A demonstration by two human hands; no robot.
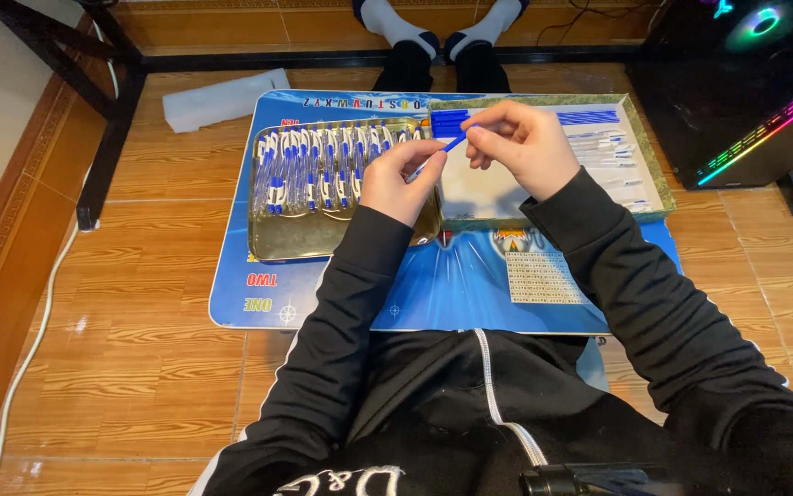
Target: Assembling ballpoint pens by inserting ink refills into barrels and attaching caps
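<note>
1. Left hand [401,179]: grip pinched on the pale end of a pen [441,152]; right hand [521,142]: grip pinched on its blue end; pen held in the air between both.
2. Below the left grip: metal tray [277,234] filled with blue-and-white pens; below the right grip: shallow box [654,174] holding loose parts.
3. Risk: fingertip-only hold; possible slip, dropping the part among the tray pens.
4. Risk: skewed push; possible jam or bent tip.
</note>
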